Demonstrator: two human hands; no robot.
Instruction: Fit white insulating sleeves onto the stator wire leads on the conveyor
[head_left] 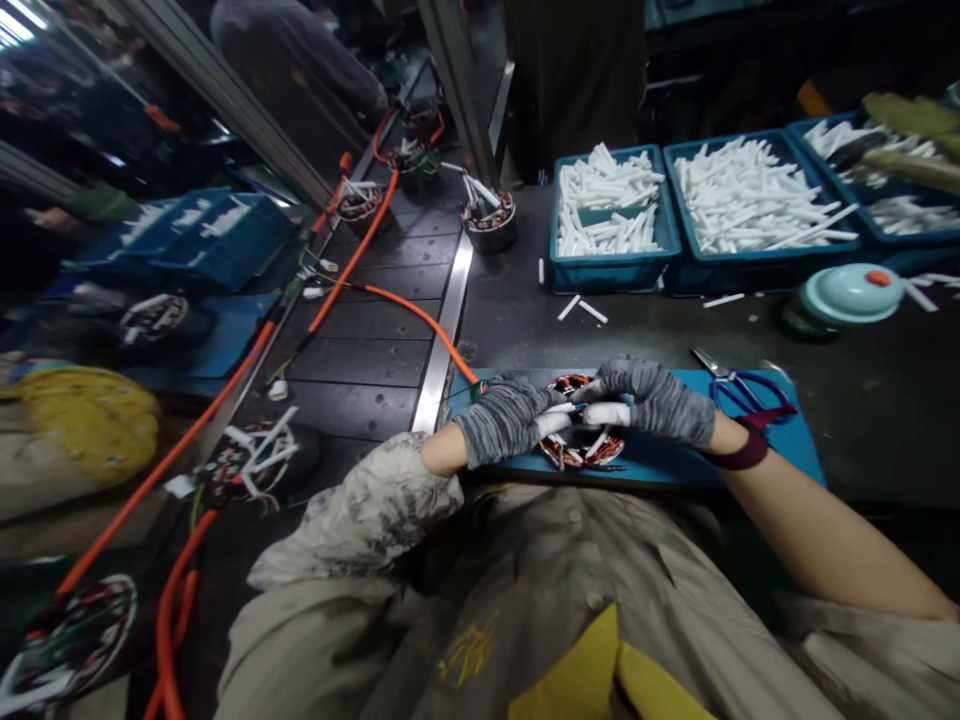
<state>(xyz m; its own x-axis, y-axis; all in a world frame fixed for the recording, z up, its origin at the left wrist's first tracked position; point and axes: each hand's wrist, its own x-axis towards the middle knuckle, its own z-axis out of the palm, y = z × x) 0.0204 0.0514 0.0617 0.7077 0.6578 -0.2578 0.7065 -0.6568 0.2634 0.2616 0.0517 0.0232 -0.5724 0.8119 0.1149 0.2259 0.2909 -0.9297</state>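
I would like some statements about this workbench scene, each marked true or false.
1. Both hands, left hand and right hand, wear grey knit gloves. True.
2. The round copper-wound stator lies on a red mat. False: it lies on the blue mat.
3. The blue-handled scissors are in the right hand. False: they lie on the mat, apart from it.
4. The blue bins hold white tubes. True.

Dim workshop interior: dark grey workbench (862, 400) bearing three blue bins (611, 265) of white sleeves, segmented black conveyor (367, 350) with steel edge rail (442, 340) and orange cables (360, 250), slanted aluminium frame posts (225, 85), further blue crates (217, 240) at left, ceiling strip lights (15, 22) in the corner.
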